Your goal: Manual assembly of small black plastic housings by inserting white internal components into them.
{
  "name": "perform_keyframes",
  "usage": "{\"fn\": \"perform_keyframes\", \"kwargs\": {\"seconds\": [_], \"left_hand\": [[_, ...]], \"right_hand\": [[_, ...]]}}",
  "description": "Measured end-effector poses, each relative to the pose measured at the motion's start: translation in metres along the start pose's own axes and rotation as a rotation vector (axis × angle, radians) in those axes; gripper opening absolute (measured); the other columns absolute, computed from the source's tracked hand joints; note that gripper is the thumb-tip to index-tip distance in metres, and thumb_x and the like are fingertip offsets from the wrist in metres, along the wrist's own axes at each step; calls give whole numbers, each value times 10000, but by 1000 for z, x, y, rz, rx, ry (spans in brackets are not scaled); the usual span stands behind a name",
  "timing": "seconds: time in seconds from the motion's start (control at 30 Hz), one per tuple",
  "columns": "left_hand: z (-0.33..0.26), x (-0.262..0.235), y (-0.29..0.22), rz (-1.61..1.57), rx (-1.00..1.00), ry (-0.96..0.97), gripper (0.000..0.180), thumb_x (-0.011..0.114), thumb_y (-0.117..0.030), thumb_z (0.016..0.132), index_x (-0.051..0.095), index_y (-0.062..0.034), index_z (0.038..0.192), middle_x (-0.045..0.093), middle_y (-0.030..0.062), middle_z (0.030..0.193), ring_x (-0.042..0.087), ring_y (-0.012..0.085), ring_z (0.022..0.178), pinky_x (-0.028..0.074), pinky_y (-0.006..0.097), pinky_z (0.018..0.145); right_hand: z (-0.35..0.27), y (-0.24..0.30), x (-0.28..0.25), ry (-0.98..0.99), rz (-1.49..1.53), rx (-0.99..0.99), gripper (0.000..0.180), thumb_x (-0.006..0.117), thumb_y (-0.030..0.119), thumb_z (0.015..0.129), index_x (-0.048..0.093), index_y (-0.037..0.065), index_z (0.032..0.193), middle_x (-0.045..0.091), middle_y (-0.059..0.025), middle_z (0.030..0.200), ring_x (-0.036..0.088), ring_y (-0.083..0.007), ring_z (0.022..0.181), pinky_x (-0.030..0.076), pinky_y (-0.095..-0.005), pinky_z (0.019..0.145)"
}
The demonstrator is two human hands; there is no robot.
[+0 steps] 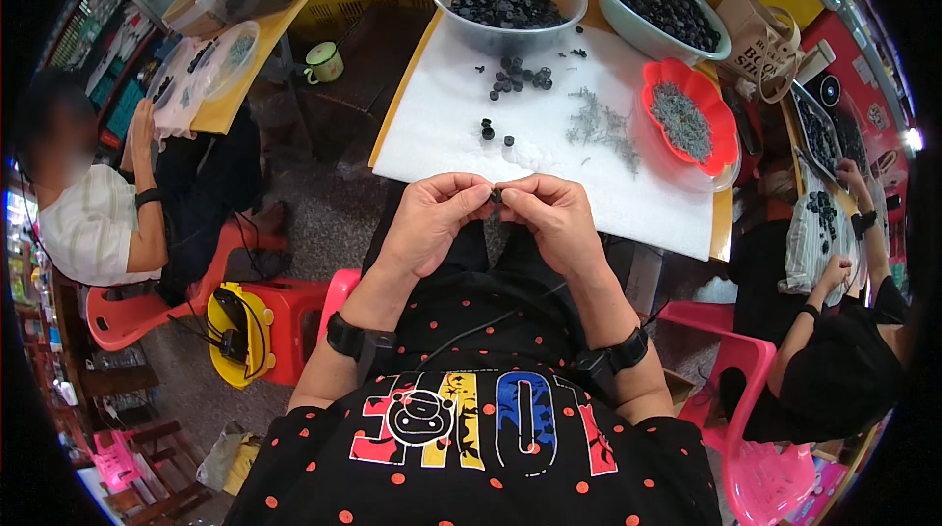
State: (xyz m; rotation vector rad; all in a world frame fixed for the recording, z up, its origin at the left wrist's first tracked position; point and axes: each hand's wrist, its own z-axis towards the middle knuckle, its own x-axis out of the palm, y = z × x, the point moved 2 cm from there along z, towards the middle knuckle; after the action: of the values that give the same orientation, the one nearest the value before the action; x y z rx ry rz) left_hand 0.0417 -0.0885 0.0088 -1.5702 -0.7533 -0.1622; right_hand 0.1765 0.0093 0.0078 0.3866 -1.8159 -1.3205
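**Both hands pinch one black part (497,195) at the near edge of the surface (722,217)**

The black part sits at the very tips of the fingers, in the narrow gap where the two hands meet. The left hand (446,217) reaches it from the left, thumb and index finger together against it. The right hand (549,217) closes on it from the other side, thumb and index likewise pressed together. Only a sliver of it shows; the fingers cover the rest.

A white sheet (417,138) covers most of the surface. Just beyond the fingertips, toward the near edge, stand a few black pieces (488,132). Farther in, toward the far edge, lies a loose black cluster (510,84).

A clear bowl (453,18) filled with black pieces stands at the far left corner. Near the far right corner is a pale bowl (628,24), also heaped with black pieces. By the right edge sits a red bowl (724,119) of grey pins (680,122), and more loose pins (601,124) are scattered on the sheet to its left.

The person wears a black band on each wrist.
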Motion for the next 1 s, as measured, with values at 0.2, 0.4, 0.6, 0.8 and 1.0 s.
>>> {"fn": "perform_keyframes", "kwargs": {"seconds": [0.2, 0.4, 0.6, 0.8, 1.0], "left_hand": [[2, 1, 0, 158, 87, -56, 153, 664, -73, 865, 680, 20, 985, 658, 48, 857, 601, 88, 769, 495, 214, 731], [3, -1, 1, 319, 180, -85, 118, 678, -63, 850, 692, 18, 935, 648, 30, 821, 578, 58, 740, 477, 187, 690], [4, -1, 5, 214, 122, -67, 113, 667, -82, 864, 678, 12, 927, 646, 23, 801, 583, 64, 737, 487, 202, 703], [3, -8, 7, -3, -60, -73, 138, 644, -133, 894, 650, -8, 952, 648, 40, 876, 605, 106, 782, 503, 239, 748], [5, -13, 5, -120, -152, -55, 146, 625, -145, 909, 633, -13, 971, 645, 50, 914, 603, 124, 805, 509, 261, 763]], "right_hand": [[3, -3, -5, -29, -21, -53, 112, 665, 47, 855, 684, -27, 936, 676, -67, 840, 622, -94, 747, 506, -220, 703], [0, 2, -3, -26, -85, -85, 121, 655, 44, 860, 683, -31, 951, 674, -65, 846, 618, -91, 747, 512, -222, 704], [2, -3, -8, -3, 45, 42, 143, 657, 45, 858, 673, -44, 969, 675, -66, 851, 619, -97, 758, 509, -224, 707], [-2, 7, 3, -72, -315, -113, 212, 699, 66, 824, 673, -12, 1020, 672, -53, 854, 616, -102, 731, 511, -241, 702], [-7, 28, 7, -47, -870, -585, 305, 736, 43, 754, 671, 36, 1051, 657, -81, 899, 635, -136, 756, 521, -249, 681]]}}
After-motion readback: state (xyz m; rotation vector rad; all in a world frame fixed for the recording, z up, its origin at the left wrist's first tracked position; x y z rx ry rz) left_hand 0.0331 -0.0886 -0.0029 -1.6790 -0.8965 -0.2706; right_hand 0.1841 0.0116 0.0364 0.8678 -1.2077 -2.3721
